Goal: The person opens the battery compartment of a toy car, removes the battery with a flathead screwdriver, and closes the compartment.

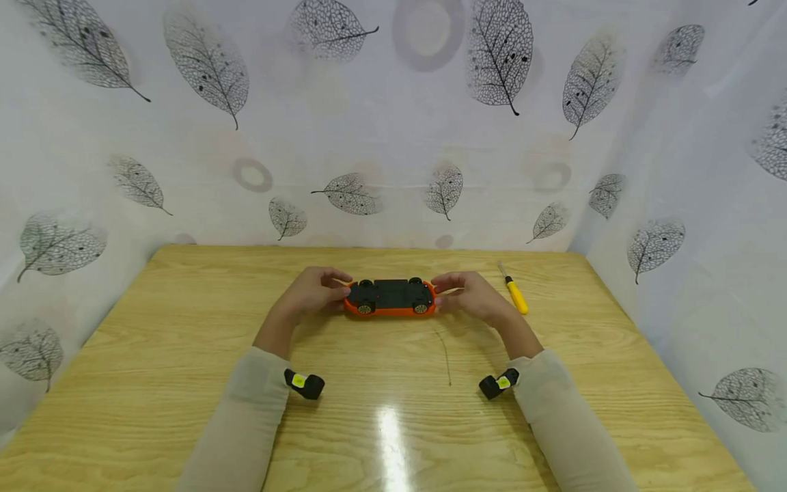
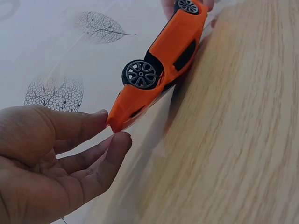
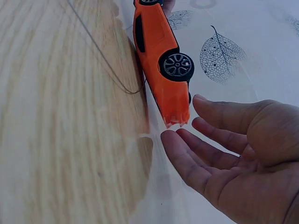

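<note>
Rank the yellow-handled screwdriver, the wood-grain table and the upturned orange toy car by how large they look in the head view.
1. Wood-grain table
2. Upturned orange toy car
3. Yellow-handled screwdriver

Pale beige sleeves (image 1: pixel 236 424); black, blocky wrist cameras (image 1: pixel 314 387); bright yellow labels (image 1: pixel 298 380) on both

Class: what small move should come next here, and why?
Probably the right hand should reach for the yellow-handled screwdriver: it lies unheld beside that hand, while the orange toy car lies upside down, black underside exposed, with the left hand at one end.
</note>
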{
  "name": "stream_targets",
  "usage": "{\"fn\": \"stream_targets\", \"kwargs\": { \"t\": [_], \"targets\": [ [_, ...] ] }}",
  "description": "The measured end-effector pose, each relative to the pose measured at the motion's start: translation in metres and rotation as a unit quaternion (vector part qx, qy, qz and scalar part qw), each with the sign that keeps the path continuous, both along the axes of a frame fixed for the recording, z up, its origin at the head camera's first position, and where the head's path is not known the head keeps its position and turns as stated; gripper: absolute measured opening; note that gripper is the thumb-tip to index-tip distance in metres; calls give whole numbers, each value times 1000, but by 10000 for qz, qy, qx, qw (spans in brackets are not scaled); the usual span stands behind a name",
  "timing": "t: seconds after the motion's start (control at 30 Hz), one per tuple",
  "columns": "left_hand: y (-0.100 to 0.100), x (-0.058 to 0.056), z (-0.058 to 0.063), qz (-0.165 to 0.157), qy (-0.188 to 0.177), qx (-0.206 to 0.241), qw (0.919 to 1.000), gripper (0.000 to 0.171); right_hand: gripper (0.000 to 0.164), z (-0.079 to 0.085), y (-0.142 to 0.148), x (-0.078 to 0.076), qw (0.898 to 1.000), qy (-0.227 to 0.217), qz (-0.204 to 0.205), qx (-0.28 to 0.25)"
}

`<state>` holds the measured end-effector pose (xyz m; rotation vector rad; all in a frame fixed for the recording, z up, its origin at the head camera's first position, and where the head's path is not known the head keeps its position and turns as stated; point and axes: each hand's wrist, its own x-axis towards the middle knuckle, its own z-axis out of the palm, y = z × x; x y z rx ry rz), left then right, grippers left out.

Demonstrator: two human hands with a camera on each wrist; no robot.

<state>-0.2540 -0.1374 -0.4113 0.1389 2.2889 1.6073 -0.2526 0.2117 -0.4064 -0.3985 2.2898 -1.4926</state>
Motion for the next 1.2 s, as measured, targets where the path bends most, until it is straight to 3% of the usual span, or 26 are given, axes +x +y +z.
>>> {"fn": "stream_targets", "kwargs": {
  "t": [0.1, 0.23, 0.43, 0.57, 0.7, 0.87, 1.0, 1.2],
  "targets": [
    [-1, -1, 2, -19, 58, -12, 10000, 35, 50, 0, 1, -3, 10000, 33, 57, 49],
    [-3, -2, 10, -89, 209, -60, 9997, 36, 48, 1, 3, -9, 9977, 434, 286, 433],
    [-3, -1, 19, -398, 966, -813, 9912, 33, 50, 6, 3, -17, 9862, 1079, 789, 972],
    [1, 1, 24, -632, 1494, -1517, 9750, 29, 50, 9, -3, -19, 9689, 1562, 1245, 1463],
    [6, 2, 25, -1072, 1875, -2007, 9555, 27, 49, 9, -8, -19, 9480, 2027, 1598, 1862],
    [9, 4, 26, -1850, 2445, -2380, 9216, 34, 49, 12, -11, -16, 9275, 2435, 1892, 2114],
    [9, 5, 25, -2184, 2811, -2596, 8977, 34, 51, 12, -12, -14, 9127, 2619, 2111, 2319],
    [9, 7, 23, -2434, 3125, -2721, 8770, 28, 56, 4, -15, -12, 8672, 3246, 2372, 2940]
  ]
}}
